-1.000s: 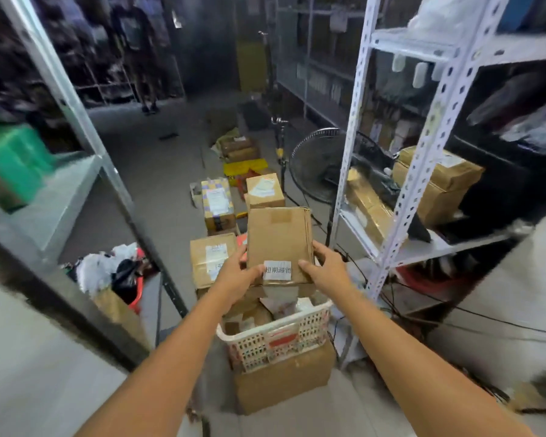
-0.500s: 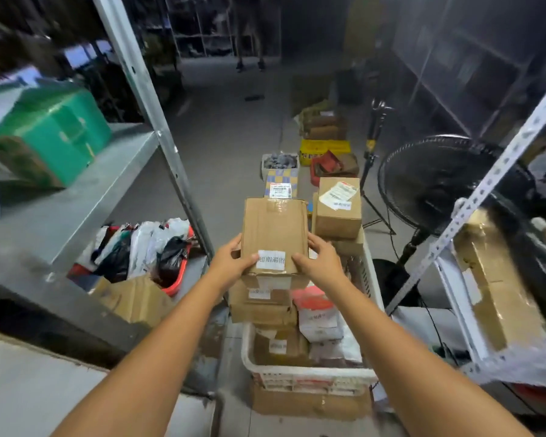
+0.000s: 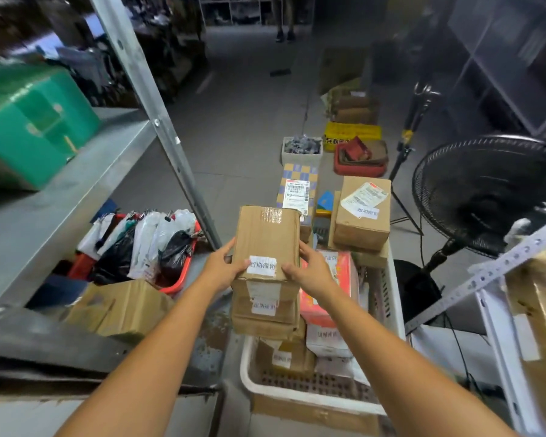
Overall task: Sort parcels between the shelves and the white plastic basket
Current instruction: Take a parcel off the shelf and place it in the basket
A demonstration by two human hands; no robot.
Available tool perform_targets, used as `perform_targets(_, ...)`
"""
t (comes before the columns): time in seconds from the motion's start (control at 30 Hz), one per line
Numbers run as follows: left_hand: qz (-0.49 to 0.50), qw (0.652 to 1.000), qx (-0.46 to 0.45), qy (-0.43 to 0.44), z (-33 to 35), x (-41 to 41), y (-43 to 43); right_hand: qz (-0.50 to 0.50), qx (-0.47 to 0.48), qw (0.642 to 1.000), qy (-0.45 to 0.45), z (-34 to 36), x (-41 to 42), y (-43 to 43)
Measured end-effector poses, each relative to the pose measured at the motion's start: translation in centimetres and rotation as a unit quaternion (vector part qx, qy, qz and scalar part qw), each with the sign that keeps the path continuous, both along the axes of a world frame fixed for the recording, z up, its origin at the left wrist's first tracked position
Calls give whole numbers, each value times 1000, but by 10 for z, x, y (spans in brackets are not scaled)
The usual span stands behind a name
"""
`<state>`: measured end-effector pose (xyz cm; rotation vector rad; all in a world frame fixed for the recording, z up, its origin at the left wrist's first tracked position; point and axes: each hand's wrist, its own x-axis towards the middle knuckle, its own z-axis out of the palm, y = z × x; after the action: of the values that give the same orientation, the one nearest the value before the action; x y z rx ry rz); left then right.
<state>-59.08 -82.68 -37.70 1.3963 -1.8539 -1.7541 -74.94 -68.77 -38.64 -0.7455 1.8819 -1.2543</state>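
Observation:
A brown cardboard parcel with a white label is held between both hands above the white plastic basket. My left hand grips its left edge and my right hand grips its right edge. Below it, similar brown boxes are stacked in the basket beside a red and white box. A grey metal shelf on the left carries a green box.
A red bin of bagged parcels sits under the left shelf beside a brown box. More boxes line the floor ahead. A black fan and a white rack stand on the right.
My view has swung left from the white rack toward the grey shelf. The parcel stays held in both hands, now a little lower over the stack in the basket.

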Motion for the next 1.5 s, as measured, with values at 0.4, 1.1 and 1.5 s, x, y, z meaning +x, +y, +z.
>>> perform_targets(0.4, -91, 986, -75, -118, 3, -5, -15, 35, 75, 996, 43, 2, -19, -5)
perform_targets(1.1, -462, 757, -430, -167, 124, -37, 128, -74, 333, 894, 291, 128, 39, 253)
perform_targets(1.5, -629, 616, -464, -100, 137, -68, 416, -277, 381, 857, 210, 141, 123, 571)
